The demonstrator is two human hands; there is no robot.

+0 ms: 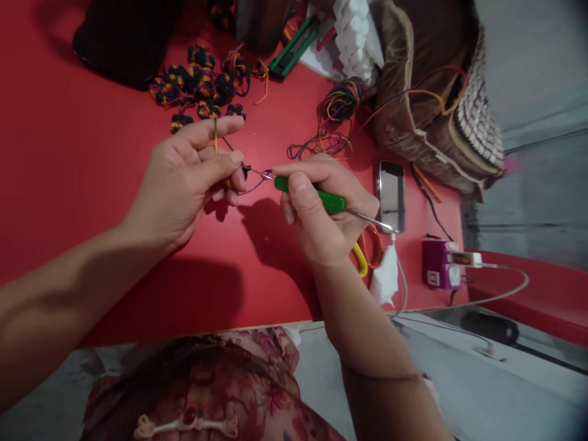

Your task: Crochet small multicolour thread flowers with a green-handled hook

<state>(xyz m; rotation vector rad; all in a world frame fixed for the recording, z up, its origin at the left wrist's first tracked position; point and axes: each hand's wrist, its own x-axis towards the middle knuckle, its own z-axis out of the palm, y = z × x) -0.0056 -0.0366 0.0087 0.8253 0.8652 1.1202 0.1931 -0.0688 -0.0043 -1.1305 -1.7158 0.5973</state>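
Note:
My right hand (321,205) grips a crochet hook (331,201) by its green handle, its thin metal shaft pointing left. Between thumb and fingers, my left hand (188,174) pinches a small dark crochet piece (245,170), mostly hidden by the fingertips. The hook's tip reaches this piece. A strand of yarn (216,138) loops over my raised left index finger, green above and orange below. Beyond the left hand lies a cluster of small crocheted pieces (202,82) in dark, orange and purple yarn. A ball of multicoloured yarn (343,101) sits farther right with loose strands.
A green cutter (294,49) lies at the back. A brown bag (413,79) stands back right. A phone (390,196) with a cable, scissors with red and yellow handles (361,260), crumpled white tissue (384,278) and a purple plug adapter (436,264) line the right. The table's front edge is near my lap.

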